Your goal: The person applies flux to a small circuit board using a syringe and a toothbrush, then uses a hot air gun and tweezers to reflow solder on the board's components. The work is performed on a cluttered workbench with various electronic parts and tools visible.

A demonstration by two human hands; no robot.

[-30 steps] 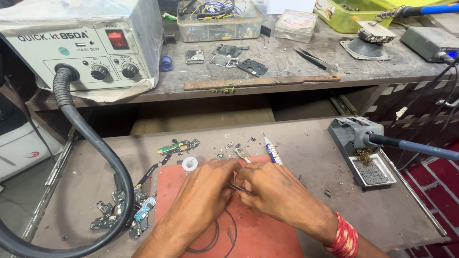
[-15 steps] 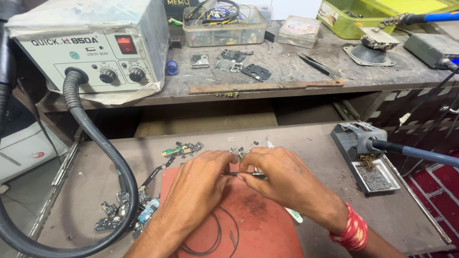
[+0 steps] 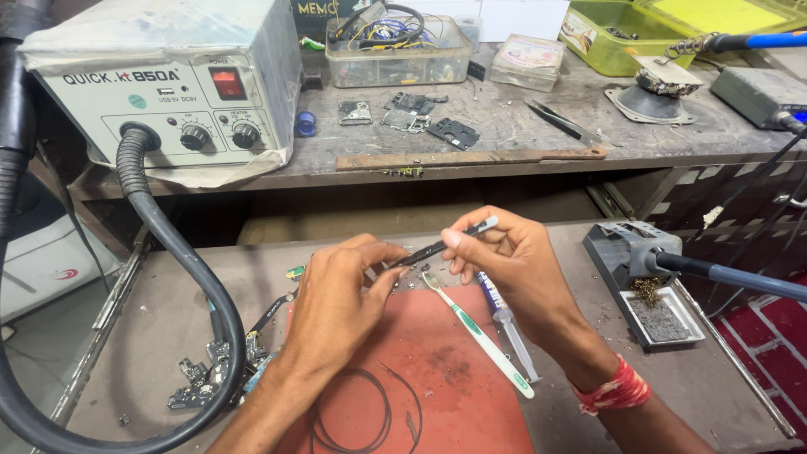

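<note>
1. The tweezers (image 3: 441, 246) are held above the far edge of the red mat (image 3: 437, 378), tips pointing to the left hand; what the tips hold is too small to tell.
2. The right hand (image 3: 513, 261) pinches the tweezers between thumb and forefinger, wrist raised, palm turned left; a red band (image 3: 618, 388) circles the wrist.
3. The left hand (image 3: 336, 303) is curled, fingertips closed at the tweezer tips; whether it grips something I cannot tell.
4. A toothbrush (image 3: 479, 335) and a syringe (image 3: 508, 324) lie on the mat's right side, under the right hand; a thin wire loop (image 3: 353, 416) lies near its front edge.
5. A soldering stand (image 3: 647, 286) sits at the tabletop's right edge.
</note>
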